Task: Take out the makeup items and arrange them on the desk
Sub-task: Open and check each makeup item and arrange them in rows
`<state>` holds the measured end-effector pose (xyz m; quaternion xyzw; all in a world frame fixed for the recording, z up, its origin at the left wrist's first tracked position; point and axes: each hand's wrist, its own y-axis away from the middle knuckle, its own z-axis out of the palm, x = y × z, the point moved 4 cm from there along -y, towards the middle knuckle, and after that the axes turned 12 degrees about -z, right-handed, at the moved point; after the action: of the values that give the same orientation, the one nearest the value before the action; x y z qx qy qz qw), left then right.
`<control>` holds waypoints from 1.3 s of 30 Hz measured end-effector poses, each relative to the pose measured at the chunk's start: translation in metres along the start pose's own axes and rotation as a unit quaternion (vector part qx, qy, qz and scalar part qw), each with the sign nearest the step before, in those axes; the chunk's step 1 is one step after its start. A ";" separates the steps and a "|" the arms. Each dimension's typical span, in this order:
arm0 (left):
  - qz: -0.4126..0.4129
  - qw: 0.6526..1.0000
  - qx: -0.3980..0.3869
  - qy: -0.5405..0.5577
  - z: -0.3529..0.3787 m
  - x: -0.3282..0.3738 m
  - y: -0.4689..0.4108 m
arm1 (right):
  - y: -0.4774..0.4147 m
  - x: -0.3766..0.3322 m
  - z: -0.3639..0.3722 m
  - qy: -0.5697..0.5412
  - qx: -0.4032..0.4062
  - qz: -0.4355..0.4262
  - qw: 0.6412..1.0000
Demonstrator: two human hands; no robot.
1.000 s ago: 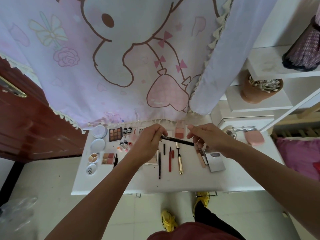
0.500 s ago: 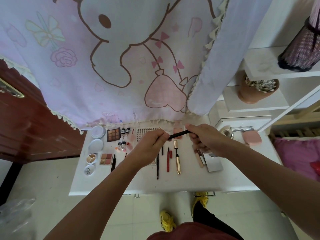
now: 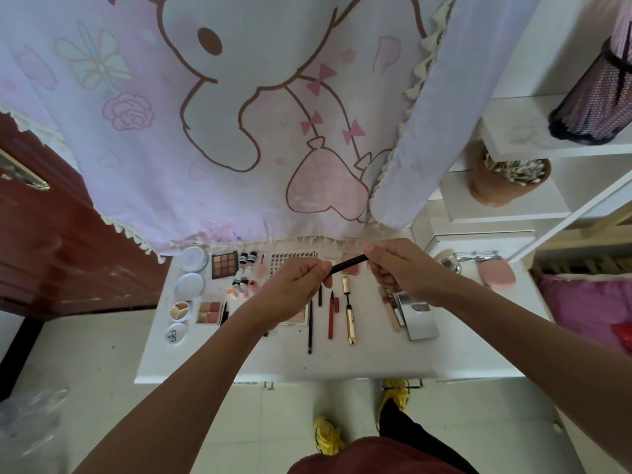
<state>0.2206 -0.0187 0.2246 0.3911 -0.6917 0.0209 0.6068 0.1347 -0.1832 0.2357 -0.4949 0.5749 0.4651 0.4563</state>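
Fingers of both hands are curled on one slim black pencil (image 3: 347, 265). The left hand (image 3: 294, 285) pinches its lower end and the right hand (image 3: 400, 268) pinches its upper end. The pencil runs tilted between them, held in the air above the back half of the desk (image 3: 239, 357). I read this as uncapping or checking the pencil before it joins the row. I cannot tell whether a cap is parting from the barrel, because any joint is buried under the left fingertips.

To do this well, I would pull straight along the pencil's axis rather than bend it. I would also work over the white top, so a loose cap lands there and not on the floor. Then I would lay it parallel to the thin black liner (image 3: 310, 326), the red pencil (image 3: 331, 319) and the gold mascara tube (image 3: 349, 323), which lie side by side just below the hands. The gap between the gold tube and the silver mirror (image 3: 421, 316) looks the natural slot.

Further out, an eyeshadow palette (image 3: 224, 265) sits at the back left and a pink puff (image 3: 497, 275) at the far right.

The left forearm covers most of a pale flat compact, and the right hand hides the top of the beige stick beside the mirror. Whatever bag or box the items come from is out of view.
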 end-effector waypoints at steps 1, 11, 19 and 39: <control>-0.002 1.000 -0.004 0.006 0.000 -0.001 0.000 | 0.000 -0.001 0.000 -0.003 -0.003 -0.004 1.000; -0.015 1.000 -0.022 0.003 -0.005 -0.004 -0.002 | 0.001 -0.006 -0.006 0.068 -0.010 -0.044 0.997; 0.011 0.998 0.000 -0.055 -0.006 0.002 -0.003 | -0.002 -0.006 -0.007 0.047 -0.035 -0.008 0.998; 0.041 0.960 0.038 -0.273 -0.004 0.011 -0.004 | -0.013 0.006 0.000 0.230 -0.099 -0.064 0.966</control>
<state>0.2264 -0.0252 0.2335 0.3762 -0.8453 -0.0354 0.3777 0.1474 -0.1854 0.2289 -0.6667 0.5829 0.3632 0.2897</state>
